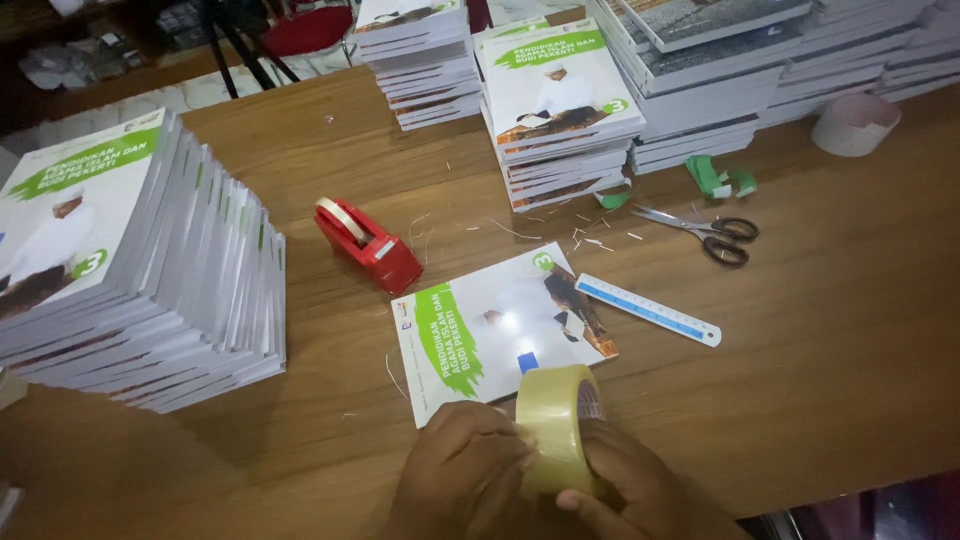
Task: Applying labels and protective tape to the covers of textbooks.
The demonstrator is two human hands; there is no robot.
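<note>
**Both hands on a roll of clear tape, low over the table**

Closest to the lens, the left hand and the right hand meet around a roll of yellowish packing tape, held upright on its edge just above the wooden table. Left fingers press together against the roll's outer face, as if picking at it; right fingers curl under and behind it, thumb on the rim. The roll sits over the near edge of a single book lying flat, its cover white and green.

Going by size: a tall, leaning stack of the same books fills the left side. More stacks line the far edge of the table. A red tape dispenser stands just beyond the single book, to its left. A blue-and-white ruler lies at a slant just right of the book. Scissors with black handles rest farther back, near green scraps. Small paper slivers dot the wood.
</note>
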